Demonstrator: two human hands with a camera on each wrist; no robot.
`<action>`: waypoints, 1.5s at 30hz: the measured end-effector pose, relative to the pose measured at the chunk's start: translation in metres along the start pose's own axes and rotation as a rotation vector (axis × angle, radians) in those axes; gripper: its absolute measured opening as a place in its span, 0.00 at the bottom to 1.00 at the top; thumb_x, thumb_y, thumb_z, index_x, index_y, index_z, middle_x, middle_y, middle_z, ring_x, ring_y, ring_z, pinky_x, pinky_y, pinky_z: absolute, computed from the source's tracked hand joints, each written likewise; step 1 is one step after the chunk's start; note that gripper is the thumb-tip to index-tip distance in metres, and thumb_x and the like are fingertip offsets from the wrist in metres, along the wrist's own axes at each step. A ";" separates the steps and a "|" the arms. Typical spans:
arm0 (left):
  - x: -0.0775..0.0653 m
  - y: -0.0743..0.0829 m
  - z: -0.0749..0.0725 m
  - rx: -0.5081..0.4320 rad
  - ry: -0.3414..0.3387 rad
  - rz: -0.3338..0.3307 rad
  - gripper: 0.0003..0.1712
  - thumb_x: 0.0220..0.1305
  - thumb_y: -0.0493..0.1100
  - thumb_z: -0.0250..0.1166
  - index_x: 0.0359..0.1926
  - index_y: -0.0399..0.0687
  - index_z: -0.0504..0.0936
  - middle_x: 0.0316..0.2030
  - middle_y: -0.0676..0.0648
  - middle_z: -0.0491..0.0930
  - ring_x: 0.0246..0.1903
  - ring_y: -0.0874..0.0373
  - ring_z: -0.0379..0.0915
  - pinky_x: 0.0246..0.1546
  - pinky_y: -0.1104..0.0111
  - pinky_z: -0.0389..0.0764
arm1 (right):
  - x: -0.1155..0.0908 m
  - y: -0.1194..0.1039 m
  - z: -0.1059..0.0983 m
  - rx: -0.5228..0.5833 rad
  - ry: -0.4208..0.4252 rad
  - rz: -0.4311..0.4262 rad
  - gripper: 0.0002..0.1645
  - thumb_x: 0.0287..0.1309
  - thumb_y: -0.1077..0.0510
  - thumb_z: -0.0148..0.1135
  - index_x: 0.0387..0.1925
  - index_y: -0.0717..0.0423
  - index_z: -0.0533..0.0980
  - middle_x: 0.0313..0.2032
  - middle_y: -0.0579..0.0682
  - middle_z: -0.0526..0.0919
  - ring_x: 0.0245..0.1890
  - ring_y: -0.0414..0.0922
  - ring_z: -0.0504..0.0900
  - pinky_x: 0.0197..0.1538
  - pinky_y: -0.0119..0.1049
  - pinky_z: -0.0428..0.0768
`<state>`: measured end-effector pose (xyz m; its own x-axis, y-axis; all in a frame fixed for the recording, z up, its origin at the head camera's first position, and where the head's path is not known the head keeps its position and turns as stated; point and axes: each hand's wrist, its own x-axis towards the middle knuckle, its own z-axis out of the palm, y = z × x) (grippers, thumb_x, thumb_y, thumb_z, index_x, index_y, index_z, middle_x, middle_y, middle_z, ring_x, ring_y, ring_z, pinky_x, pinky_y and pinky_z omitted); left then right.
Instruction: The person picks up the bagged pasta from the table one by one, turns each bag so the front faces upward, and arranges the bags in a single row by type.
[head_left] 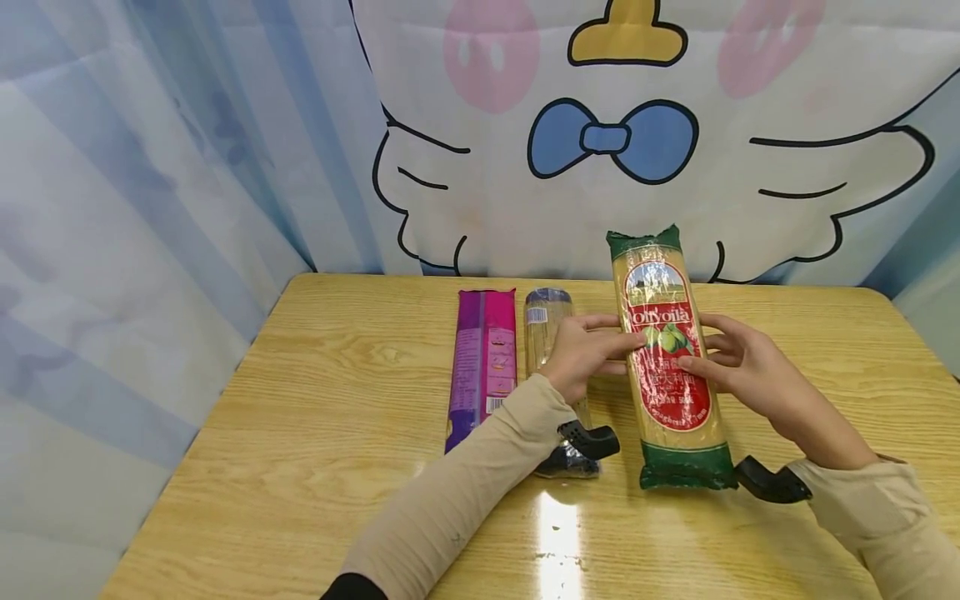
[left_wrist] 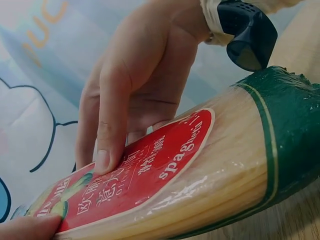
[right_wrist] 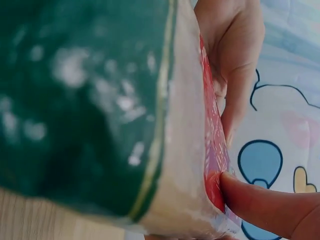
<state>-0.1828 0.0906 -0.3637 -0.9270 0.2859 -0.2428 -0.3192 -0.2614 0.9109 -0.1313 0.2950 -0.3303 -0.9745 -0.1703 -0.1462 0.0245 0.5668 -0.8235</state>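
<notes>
Both hands hold a pack of spaghetti [head_left: 663, 408] in clear film with green ends and a red oval label; it leans upright, slightly tilted, above the table's right half. My left hand [head_left: 583, 350] grips its left edge, thumb on the label and fingers behind. On the opposite edge, my right hand [head_left: 742, 367] grips it the same way, its thumb pressing the label's front. The left wrist view shows the right hand's thumb [left_wrist: 103, 160] on the red label. Fingers behind the pack are partly hidden.
Left of the hands lie a purple and pink pack [head_left: 483, 358] and a clear pack with dark ends [head_left: 547, 312], the latter partly covered by the left hand and forearm. The wooden table [head_left: 337, 400] ends at a printed curtain [head_left: 502, 208].
</notes>
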 end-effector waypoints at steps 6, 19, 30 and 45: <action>0.002 -0.002 0.005 0.002 0.002 -0.005 0.20 0.55 0.31 0.73 0.51 0.36 0.83 0.33 0.39 0.87 0.38 0.38 0.85 0.38 0.57 0.88 | 0.002 0.006 -0.003 0.000 -0.008 0.007 0.47 0.70 0.50 0.60 0.76 0.65 0.47 0.62 0.74 0.68 0.52 0.48 0.82 0.44 0.39 0.88; 0.009 -0.013 0.014 0.054 -0.002 -0.055 0.20 0.58 0.29 0.70 0.52 0.37 0.81 0.34 0.40 0.86 0.41 0.37 0.85 0.37 0.60 0.89 | 0.009 0.024 -0.006 0.020 -0.038 0.058 0.47 0.71 0.53 0.57 0.75 0.70 0.44 0.61 0.76 0.68 0.45 0.41 0.84 0.43 0.39 0.88; 0.015 -0.023 0.026 0.068 0.044 -0.076 0.20 0.57 0.28 0.69 0.51 0.38 0.81 0.33 0.37 0.86 0.39 0.37 0.85 0.38 0.55 0.88 | 0.012 0.035 -0.010 0.002 -0.037 0.082 0.44 0.72 0.56 0.55 0.74 0.73 0.44 0.59 0.79 0.68 0.42 0.43 0.85 0.42 0.41 0.88; 0.022 -0.034 0.035 0.103 0.073 -0.127 0.16 0.57 0.27 0.68 0.47 0.37 0.80 0.31 0.35 0.86 0.39 0.39 0.85 0.41 0.52 0.87 | 0.019 0.049 -0.016 -0.054 -0.085 0.156 0.43 0.74 0.55 0.52 0.72 0.78 0.44 0.58 0.80 0.68 0.42 0.47 0.84 0.42 0.43 0.88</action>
<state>-0.1860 0.1382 -0.3880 -0.8933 0.2425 -0.3785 -0.4167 -0.1308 0.8996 -0.1525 0.3327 -0.3650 -0.9372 -0.1433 -0.3180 0.1599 0.6337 -0.7569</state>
